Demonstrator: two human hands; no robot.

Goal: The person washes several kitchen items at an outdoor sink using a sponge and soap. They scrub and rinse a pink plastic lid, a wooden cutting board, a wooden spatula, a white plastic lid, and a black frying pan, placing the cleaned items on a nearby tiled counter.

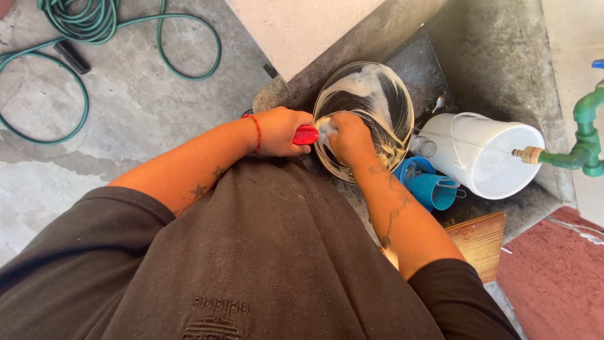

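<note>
A round glass lid [371, 107] covered in white soap suds is held tilted over a concrete wash basin [497, 56]. My left hand [280, 131] is shut on the lid's red handle [306, 135] at its near edge; a red string circles that wrist. My right hand [349, 140] presses on the soapy glass at the lower left of the lid, fingers closed around something small and sudsy that I cannot make out.
A white bucket [484, 157] lies on its side in the basin beside two blue cups [431, 187]. A green tap [582, 141] juts in from the right. A wooden board [481, 239] leans below. A green hose [94, 38] coils on the concrete floor.
</note>
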